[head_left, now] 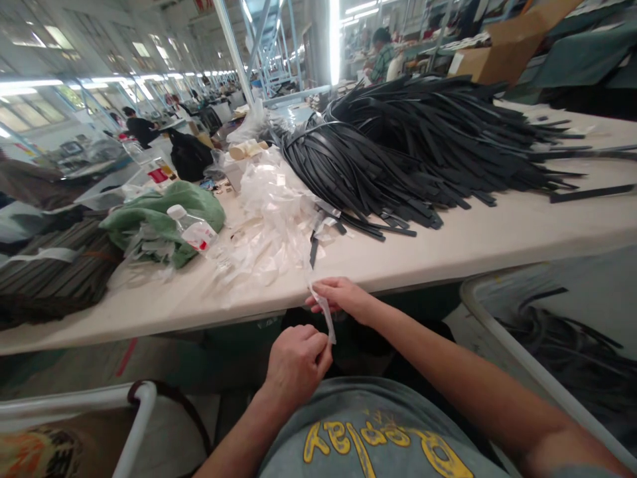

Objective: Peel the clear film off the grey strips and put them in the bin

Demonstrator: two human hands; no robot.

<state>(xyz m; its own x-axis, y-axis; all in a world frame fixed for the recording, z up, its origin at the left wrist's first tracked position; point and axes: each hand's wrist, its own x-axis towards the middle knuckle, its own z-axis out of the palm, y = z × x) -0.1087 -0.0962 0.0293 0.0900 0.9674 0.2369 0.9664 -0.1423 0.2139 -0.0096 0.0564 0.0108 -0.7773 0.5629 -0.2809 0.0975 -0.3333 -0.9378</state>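
Observation:
A narrow whitish, translucent strip point(326, 315) hangs over the table's front edge, its far end running toward the heap of similar strips. My right hand point(343, 297) is closed on it just past the edge, the strip passing across the fingers. Below and to the left, my left hand point(298, 358) is curled, with thumb and forefinger pinched at the strip's near end. The forefinger partly hides what lies in that pinch. A short black strip point(313, 249) lies on the table just beyond my right hand.
A heap of translucent strips point(271, 212) covers the table's middle. Behind it lies a large bundle of black straps point(398, 146). A plastic bottle point(194, 229) rests on a green cloth point(209, 207) at left. White-rimmed bins point(478, 312) flank me; dark bundled strips point(64, 272) lie far left.

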